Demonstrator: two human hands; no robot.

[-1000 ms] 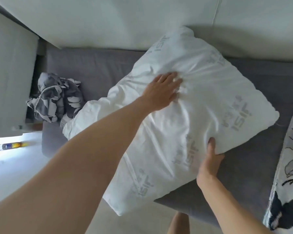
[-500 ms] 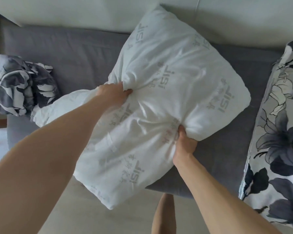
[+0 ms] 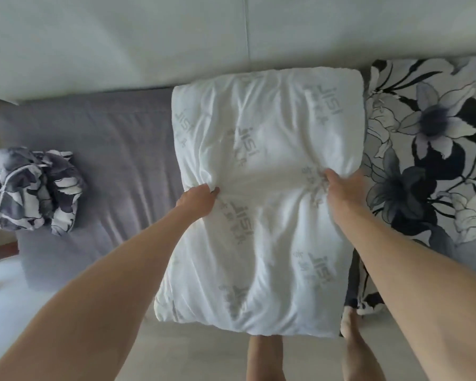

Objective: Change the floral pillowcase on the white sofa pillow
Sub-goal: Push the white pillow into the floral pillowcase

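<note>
White pillow (image 3: 264, 171) is laid flat on grey sofa seat (image 3: 107, 149), pinched at both sides by left hand (image 3: 197, 200) and right hand (image 3: 341, 185), presumably for squaring (stripped floral pillowcase (image 3: 33, 191) bunched well left)

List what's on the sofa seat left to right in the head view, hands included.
crumpled floral pillowcase → bare grey seat cushion → left hand gripping the white pillow → right hand gripping it too → floral pillow
</note>
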